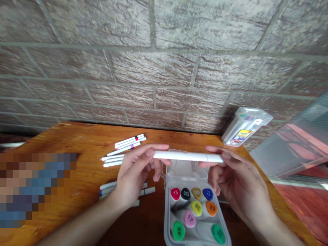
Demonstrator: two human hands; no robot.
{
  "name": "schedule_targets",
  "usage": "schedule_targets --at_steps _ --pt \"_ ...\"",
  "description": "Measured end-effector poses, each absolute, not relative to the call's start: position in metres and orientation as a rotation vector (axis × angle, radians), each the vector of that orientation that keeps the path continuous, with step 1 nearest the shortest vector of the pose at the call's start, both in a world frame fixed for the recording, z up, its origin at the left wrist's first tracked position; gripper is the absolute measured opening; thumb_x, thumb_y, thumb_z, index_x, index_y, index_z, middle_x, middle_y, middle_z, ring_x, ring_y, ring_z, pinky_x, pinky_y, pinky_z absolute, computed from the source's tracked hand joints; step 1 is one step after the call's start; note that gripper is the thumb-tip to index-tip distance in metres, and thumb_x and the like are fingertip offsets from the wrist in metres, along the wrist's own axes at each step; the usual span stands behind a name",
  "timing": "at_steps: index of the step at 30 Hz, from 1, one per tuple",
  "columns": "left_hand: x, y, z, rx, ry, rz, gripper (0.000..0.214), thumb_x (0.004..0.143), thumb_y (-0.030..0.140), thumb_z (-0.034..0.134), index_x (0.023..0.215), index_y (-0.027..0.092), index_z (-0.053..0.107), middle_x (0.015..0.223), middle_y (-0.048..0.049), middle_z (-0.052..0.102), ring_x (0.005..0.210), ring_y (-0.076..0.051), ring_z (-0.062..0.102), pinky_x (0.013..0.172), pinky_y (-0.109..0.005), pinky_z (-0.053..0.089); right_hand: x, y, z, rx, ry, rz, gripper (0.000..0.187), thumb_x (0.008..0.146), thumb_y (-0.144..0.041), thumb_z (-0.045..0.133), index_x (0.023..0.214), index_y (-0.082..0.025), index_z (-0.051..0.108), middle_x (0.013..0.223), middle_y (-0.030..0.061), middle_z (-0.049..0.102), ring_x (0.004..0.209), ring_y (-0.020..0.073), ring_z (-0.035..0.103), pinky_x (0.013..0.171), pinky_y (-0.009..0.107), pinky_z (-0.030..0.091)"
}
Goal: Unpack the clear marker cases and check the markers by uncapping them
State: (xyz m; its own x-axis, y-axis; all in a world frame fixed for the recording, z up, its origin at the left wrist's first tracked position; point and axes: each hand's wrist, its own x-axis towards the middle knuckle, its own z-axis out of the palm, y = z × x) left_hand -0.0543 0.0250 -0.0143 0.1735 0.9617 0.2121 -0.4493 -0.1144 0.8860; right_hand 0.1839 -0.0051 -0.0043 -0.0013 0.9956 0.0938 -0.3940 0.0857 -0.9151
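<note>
Head view, hands: your left hand (135, 171) and right hand (237, 177) each pinch one end of a white marker (188, 156), fingers closed on it, holding it level.
Head view, marker: it sits in the air just above the open marker case (169, 212), across its raised lid.
Head view, case: it stands on the wooden table (77, 143) between your wrists, with numbered coloured caps upright inside.
Head view, loose pens: white markers (125, 145) lie beyond your left hand, with more under it.
Head view, far right: a clear plastic box (246, 126) leans by the brick wall (164, 68).
</note>
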Motion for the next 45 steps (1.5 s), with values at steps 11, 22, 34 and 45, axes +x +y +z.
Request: schedule_targets --at_steps 11,22,34,45 --pt "-0.056 0.025 -0.015 1.107 0.577 1.331 0.026 0.098 0.034 0.067 0.108 0.016 0.084 0.08 -0.0134 0.082 0.048 -0.013 0.058 0.048 -0.024 0.048 0.185 -0.003 -0.004 -0.827 -0.931 1.378 0.025 0.1 -0.036 0.067 0.113 -0.02 0.08 0.083 0.0093 0.085 0.041 0.0166 0.069 0.035 0.022 0.054" --pt "-0.058 0.025 -0.019 1.231 0.655 1.336 0.022 0.1 0.033 0.069 0.111 0.021 0.084 0.085 -0.0105 0.084 0.049 -0.009 0.057 0.05 -0.021 0.046 0.186 -0.004 -0.006 -0.773 -0.934 1.37 0.024 0.101 -0.036 0.068 0.11 -0.019 0.082 0.086 0.0091 0.086 0.043 0.0151 0.07 0.038 0.02 0.056" --pt "-0.056 0.026 -0.021 1.42 0.797 1.403 0.015 0.097 0.032 0.075 0.105 0.022 0.083 0.067 0.0004 0.073 0.052 -0.008 0.057 0.051 -0.018 0.048 0.183 -0.002 -0.009 -0.812 -1.0 1.269 0.014 0.093 -0.035 0.082 0.1 -0.023 0.083 0.082 0.0053 0.085 0.041 0.011 0.068 0.038 0.016 0.055" --pt "-0.051 0.025 -0.011 1.586 0.908 1.516 0.013 0.08 0.011 0.084 0.088 0.02 0.081 0.071 0.004 0.076 0.047 -0.005 0.058 0.043 -0.013 0.045 0.182 -0.005 -0.014 -0.908 -1.149 1.109 0.015 0.086 -0.029 0.09 0.098 -0.027 0.081 0.066 -0.0008 0.079 0.042 0.0074 0.063 0.043 0.014 0.053"
